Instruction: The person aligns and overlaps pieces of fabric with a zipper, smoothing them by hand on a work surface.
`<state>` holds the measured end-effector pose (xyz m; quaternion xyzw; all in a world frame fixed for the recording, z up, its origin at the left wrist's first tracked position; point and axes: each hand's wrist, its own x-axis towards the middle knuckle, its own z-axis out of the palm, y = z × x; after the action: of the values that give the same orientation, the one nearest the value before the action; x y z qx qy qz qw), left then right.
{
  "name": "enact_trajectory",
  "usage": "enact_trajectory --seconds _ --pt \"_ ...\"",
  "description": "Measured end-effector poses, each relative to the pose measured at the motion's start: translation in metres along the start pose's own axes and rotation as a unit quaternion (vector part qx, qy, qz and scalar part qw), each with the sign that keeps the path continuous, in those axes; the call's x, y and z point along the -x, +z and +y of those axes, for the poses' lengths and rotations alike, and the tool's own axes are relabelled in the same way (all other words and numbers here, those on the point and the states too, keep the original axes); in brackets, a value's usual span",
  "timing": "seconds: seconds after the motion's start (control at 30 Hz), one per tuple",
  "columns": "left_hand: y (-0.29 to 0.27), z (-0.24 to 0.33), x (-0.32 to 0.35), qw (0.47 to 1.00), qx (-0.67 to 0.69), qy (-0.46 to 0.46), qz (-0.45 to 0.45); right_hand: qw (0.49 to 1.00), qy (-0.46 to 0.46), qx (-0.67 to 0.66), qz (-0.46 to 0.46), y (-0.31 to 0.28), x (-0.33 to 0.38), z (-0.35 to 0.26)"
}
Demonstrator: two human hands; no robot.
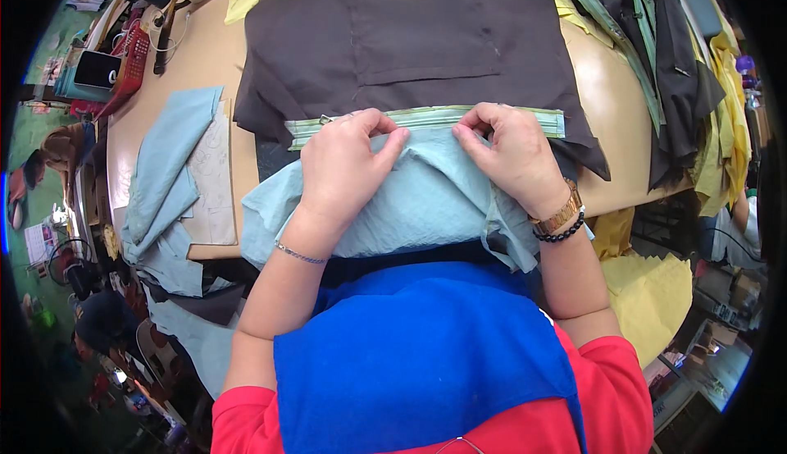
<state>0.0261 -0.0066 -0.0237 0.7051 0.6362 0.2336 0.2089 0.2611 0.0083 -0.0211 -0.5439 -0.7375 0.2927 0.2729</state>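
Observation:
A light green zipper (434, 116) runs across the near edge of a dark fabric panel (426, 36) spread on the table. Light blue fabric (402, 200) hangs from the zipper toward me, over the table's front edge. Thumb and fingers of my left hand (348, 155) pinch the blue fabric's upper edge at the zipper, left of the middle. To the right, my right hand (512, 155) pinches the same edge in the same way. Near the zipper's left end a small metal slider (325, 119) shows beside my left hand. The fingertips partly hide the gripped edge.
Folded light blue fabric (168, 175) lies over a pale marked sheet (215, 183) on the left. A red basket (127, 68) stands at the far left. Dark pieces with green zippers (631, 44) and yellow fabric (725, 118) drape over the table's right side.

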Motion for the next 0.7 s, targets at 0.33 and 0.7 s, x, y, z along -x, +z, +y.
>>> enact_trajectory --seconds 0.33,0.7 --pt "-0.0017 0.0039 -0.0025 1.0 0.002 -0.014 -0.017 0.999 0.036 -0.005 -0.017 -0.003 -0.0043 -0.0013" --pt "0.0019 0.0034 -0.0028 1.0 -0.011 -0.011 -0.009 1.0 0.001 0.014 -0.006 0.0002 -0.0053 -0.0005"
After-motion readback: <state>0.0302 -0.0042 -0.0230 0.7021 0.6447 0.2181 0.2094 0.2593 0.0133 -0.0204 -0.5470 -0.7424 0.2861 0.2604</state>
